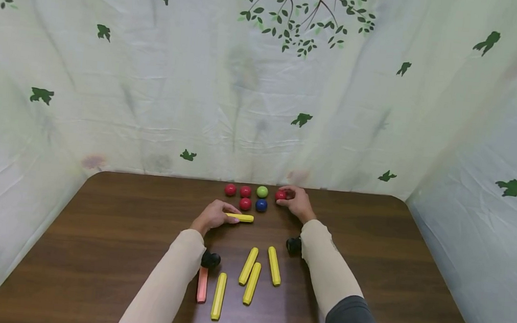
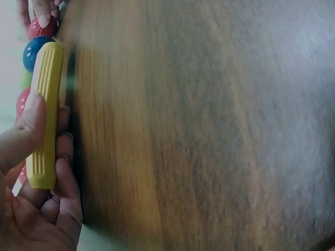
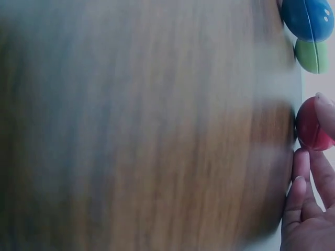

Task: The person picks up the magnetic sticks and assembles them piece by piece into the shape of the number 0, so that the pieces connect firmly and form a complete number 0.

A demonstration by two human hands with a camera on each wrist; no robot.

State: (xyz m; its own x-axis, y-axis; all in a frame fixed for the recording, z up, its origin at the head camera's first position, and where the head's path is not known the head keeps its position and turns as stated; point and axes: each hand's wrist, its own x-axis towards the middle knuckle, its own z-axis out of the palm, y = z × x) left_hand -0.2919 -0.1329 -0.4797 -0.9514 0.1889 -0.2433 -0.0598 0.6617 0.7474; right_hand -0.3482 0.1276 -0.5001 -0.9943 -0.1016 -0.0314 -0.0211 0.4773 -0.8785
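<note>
Between thumb and fingers my left hand point(image 1: 215, 215) holds a yellow stick point(image 1: 247, 218), ridged along its side in the left wrist view. It lies crosswise in front of a small group of balls. My right hand point(image 1: 298, 203) pinches a red ball point(image 1: 280, 195) at the right end of the back row. Left of that ball are a green ball point(image 1: 262, 191), a red ball point(image 1: 245, 191) and another red ball point(image 1: 230, 190). A blue ball point(image 1: 261, 205) and a red ball point(image 1: 245, 204) form the nearer row.
Several yellow sticks point(image 1: 219, 296) lie on the brown table point(image 1: 130, 253) between my forearms. A pink stick point(image 1: 202, 285) is beside the left forearm, partly covered by the wrist camera point(image 1: 211, 259). A leaf-printed white curtain point(image 1: 176, 98) hangs behind the table.
</note>
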